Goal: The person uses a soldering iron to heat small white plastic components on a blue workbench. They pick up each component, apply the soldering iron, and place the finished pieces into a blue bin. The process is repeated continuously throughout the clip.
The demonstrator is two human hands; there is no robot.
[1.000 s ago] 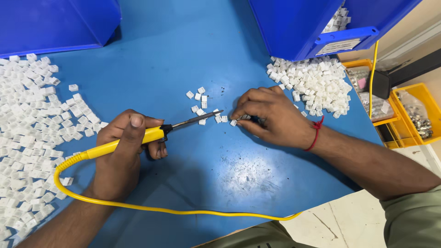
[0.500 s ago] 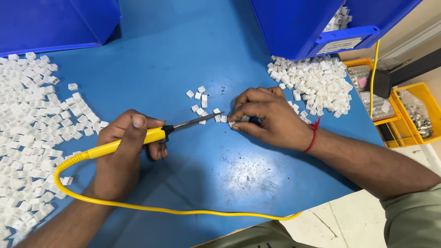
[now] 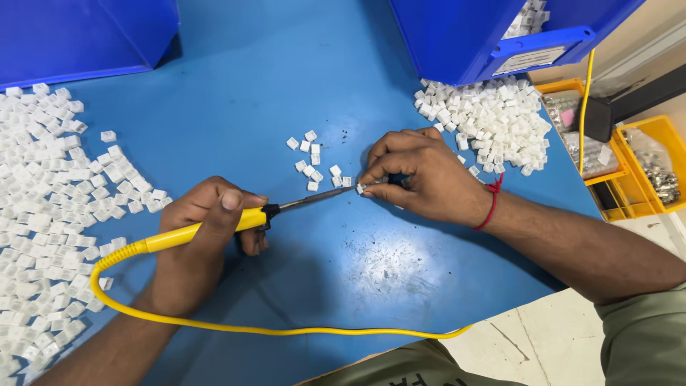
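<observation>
The left hand point(image 3: 204, 236) is gripping a yellow-handled soldering iron point(image 3: 236, 220), fingers wrapped around the handle, and its dark metal tip is touching a small white plastic piece point(image 3: 361, 189) that the right hand point(image 3: 421, 175) is pinching between thumb and fingertips on the blue table point(image 3: 286, 86). A loose cluster of white pieces point(image 3: 311, 161) is lying just beyond the tip, the iron's yellow cord point(image 3: 286, 330) is looping along the near table edge, and 2 bigger heaps are sitting farther out: a wide spread point(image 3: 50, 214) at the left and a pile point(image 3: 493, 118) beside a blue bin point(image 3: 486, 36) at the right.
</observation>
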